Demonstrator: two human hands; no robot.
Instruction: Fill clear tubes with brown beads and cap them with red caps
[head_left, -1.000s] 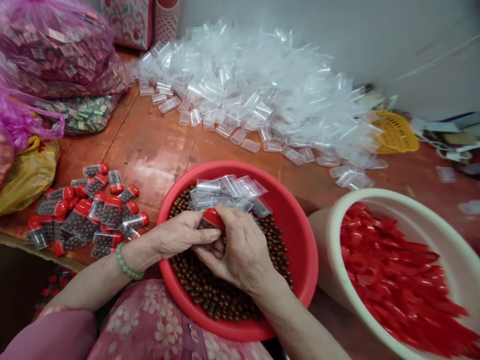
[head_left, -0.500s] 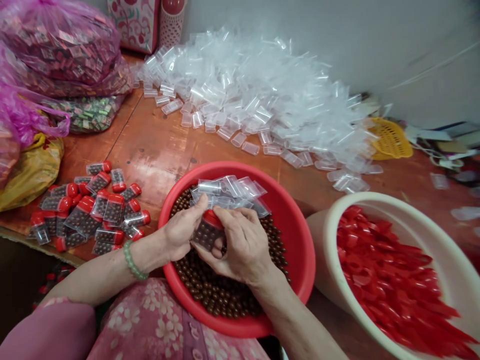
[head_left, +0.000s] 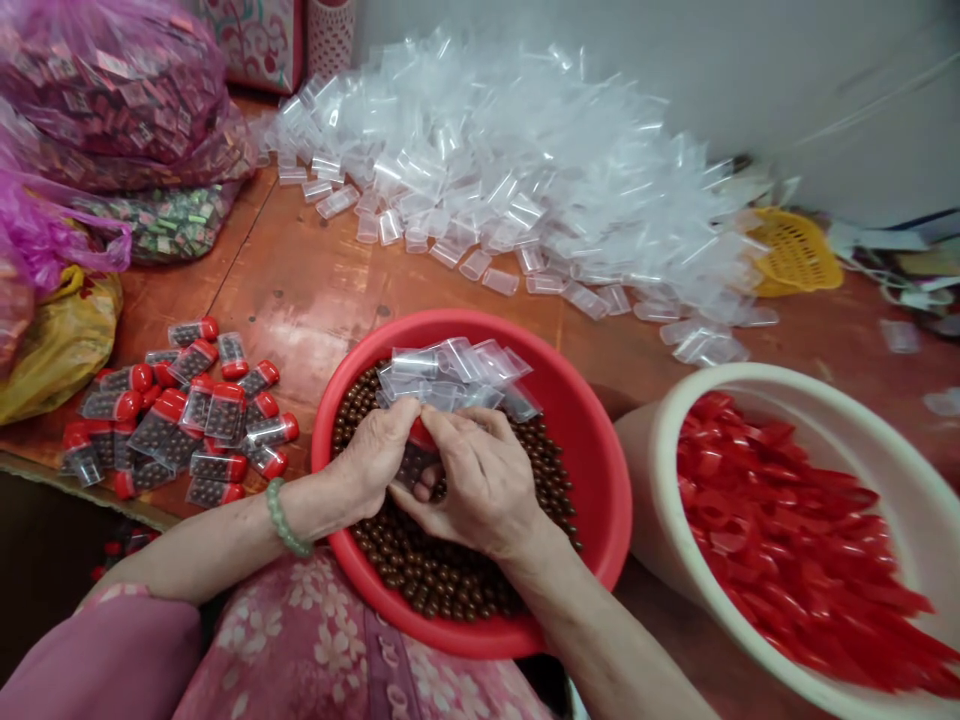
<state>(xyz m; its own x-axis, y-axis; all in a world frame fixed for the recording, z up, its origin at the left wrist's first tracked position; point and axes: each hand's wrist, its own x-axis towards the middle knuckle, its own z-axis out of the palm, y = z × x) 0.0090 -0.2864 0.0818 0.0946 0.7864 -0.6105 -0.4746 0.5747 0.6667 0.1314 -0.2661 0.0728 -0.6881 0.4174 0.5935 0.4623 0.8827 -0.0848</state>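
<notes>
Between both hands, over the red basin (head_left: 600, 510), is a small clear container (head_left: 413, 466) of brown balls with a red cap, partly hidden by fingers. My left hand (head_left: 379, 450), a green bead bracelet on its wrist, presses against its capped end and left side. Fingers of my right hand (head_left: 487, 480) wrap round its right side and base. Brown balls (head_left: 442, 580) fill the basin below. Several clear empty containers (head_left: 457, 370) lie on the balls just beyond my hands.
Filled red-capped containers (head_left: 225, 410) are heaped at the left of the wooden table (head_left: 300, 260). A large pile of clear containers (head_left: 510, 160) lies at the back. Right of the basin stands a cream tub (head_left: 667, 440) of red caps (head_left: 780, 530). Plastic bags (head_left: 120, 100) and a yellow basket (head_left: 799, 255) are farther off.
My left hand has moved in to the right, up against the capped container, which now shows less. My right hand keeps its hold. The whole view has shifted slightly.
</notes>
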